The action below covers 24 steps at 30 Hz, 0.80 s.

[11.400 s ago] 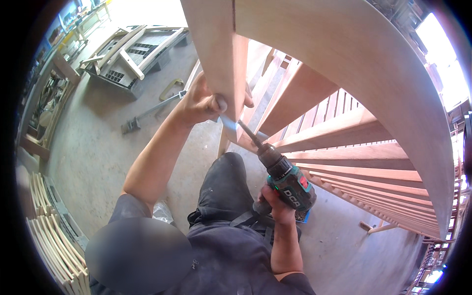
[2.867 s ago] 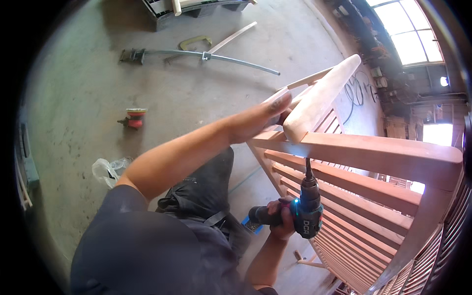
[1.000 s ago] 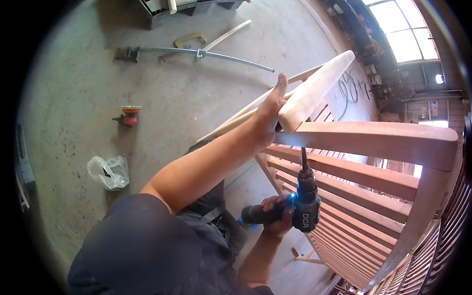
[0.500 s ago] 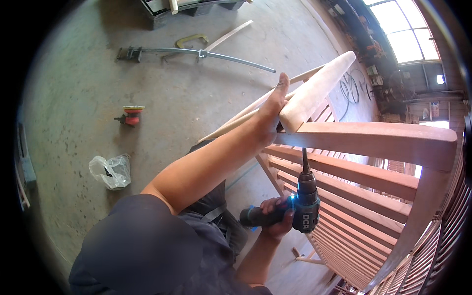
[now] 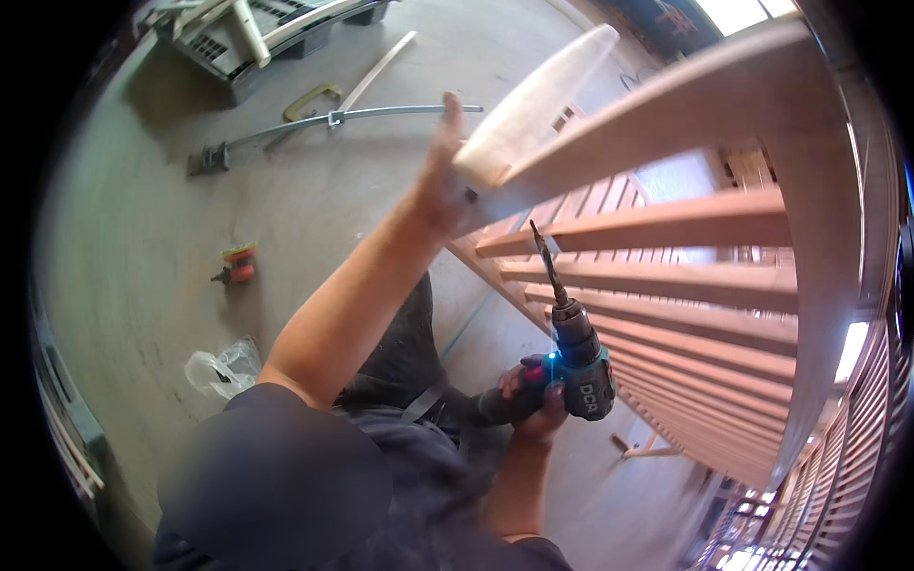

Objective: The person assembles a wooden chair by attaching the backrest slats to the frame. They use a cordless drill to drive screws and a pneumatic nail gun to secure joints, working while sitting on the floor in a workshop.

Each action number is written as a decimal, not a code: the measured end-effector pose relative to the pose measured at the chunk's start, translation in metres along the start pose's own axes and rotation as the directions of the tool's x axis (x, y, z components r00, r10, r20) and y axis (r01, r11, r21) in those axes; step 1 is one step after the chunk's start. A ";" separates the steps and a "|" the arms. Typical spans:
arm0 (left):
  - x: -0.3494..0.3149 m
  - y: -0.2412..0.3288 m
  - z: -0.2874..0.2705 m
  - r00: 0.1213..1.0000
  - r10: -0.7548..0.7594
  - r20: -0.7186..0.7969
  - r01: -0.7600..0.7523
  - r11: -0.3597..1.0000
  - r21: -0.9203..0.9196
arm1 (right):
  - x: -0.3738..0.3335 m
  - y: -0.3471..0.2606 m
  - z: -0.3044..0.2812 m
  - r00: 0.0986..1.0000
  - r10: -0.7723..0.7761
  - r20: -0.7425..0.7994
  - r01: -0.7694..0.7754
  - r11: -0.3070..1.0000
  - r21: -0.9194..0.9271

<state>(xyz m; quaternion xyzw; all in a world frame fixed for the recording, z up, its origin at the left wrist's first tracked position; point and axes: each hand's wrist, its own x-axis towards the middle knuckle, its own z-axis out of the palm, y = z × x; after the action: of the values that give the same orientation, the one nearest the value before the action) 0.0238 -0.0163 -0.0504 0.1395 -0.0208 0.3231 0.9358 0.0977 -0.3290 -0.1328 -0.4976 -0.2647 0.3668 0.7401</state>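
Note:
My left hand (image 5: 441, 181) is wrapped round the corner of a wooden chair frame, thumb pointing up beside the pale rounded armrest (image 5: 538, 100). The armrest meets a long reddish rail (image 5: 666, 112) there, and a small dark hole shows near the joint. In my right hand (image 5: 535, 400) is a black and teal cordless drill (image 5: 583, 366), its light lit. The long bit (image 5: 547, 257) points up, and its tip appears apart from the rail, over the slats. Slats (image 5: 685, 276) run down the frame. My left fingers are mostly hidden behind the wood.
On the concrete floor to the left lie a red sander (image 5: 238, 266) and a clear plastic bag (image 5: 225, 369). A bar clamp (image 5: 367, 112), a yellowish C-clamp (image 5: 309, 102) and a wood strip (image 5: 378, 68) lie farther off. A dark pallet (image 5: 228, 81) bears wooden pieces. More slatted frames (image 5: 847, 438) stand at right.
The drill bit has come away from the rail's underside, and the drill now tilts. The wooden frame has turned and shifted up and left in view, my left hand staying on it.

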 end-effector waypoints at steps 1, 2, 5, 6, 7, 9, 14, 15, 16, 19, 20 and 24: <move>-0.002 -0.001 0.003 0.999 0.015 -0.044 -0.013 0.999 0.046 | -0.009 0.000 -0.007 1.000 0.005 -0.018 -0.004 1.000 0.006; -0.002 -0.002 -0.011 1.000 0.017 -0.024 -0.014 0.992 0.122 | -0.018 -0.002 -0.015 0.999 0.008 -0.035 -0.008 1.000 0.012; -0.010 -0.003 -0.028 0.990 0.041 -0.134 -0.009 0.973 0.230 | -0.068 -0.006 -0.057 0.973 0.187 -0.138 -0.187 0.982 0.012; -0.020 -0.003 -0.038 0.998 0.010 0.063 -0.016 0.996 0.091 | -0.088 -0.013 -0.063 0.973 0.168 -0.161 -0.173 0.985 -0.022; -0.030 -0.003 -0.049 0.969 0.006 0.248 0.007 0.999 -0.051 | -0.109 -0.019 -0.072 0.972 0.155 -0.177 -0.166 0.985 -0.053; -0.050 -0.021 -0.047 0.951 0.288 0.113 -0.299 0.757 0.581 | -0.168 -0.008 -0.113 0.927 0.124 -0.354 -0.161 0.984 -0.077; -0.062 -0.040 -0.027 0.757 0.543 0.363 -0.474 0.075 0.877 | -0.267 0.027 -0.177 0.530 -0.062 -0.846 -0.195 0.962 -0.193; -0.056 -0.045 -0.017 0.732 0.570 0.373 -0.460 0.011 0.888 | -0.291 0.043 -0.199 0.448 -0.052 -0.892 -0.285 0.938 -0.198; -0.049 -0.042 -0.019 0.689 0.603 0.403 -0.489 -0.024 0.872 | -0.310 0.059 -0.218 0.378 -0.121 -0.918 -0.360 0.894 -0.267; -0.042 -0.043 -0.011 0.696 0.638 0.329 -0.292 -0.168 0.942 | -0.363 0.106 -0.257 0.213 -0.301 -0.929 -0.641 0.675 -0.365; -0.040 -0.042 -0.016 0.693 0.639 0.333 -0.312 -0.150 0.938 | -0.381 0.121 -0.266 0.179 -0.327 -0.928 -0.744 0.572 -0.345; -0.035 -0.047 -0.015 0.765 0.566 0.306 -0.245 -0.184 0.952 | -0.464 0.196 -0.318 0.146 -0.319 -0.937 -0.906 0.338 -0.256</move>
<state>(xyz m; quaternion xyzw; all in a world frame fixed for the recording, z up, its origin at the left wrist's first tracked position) 0.0244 -0.0687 -0.0813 0.6976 0.2752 0.5355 0.3885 0.0096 -0.8301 -0.4433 -0.9453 0.2384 -0.0339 0.2201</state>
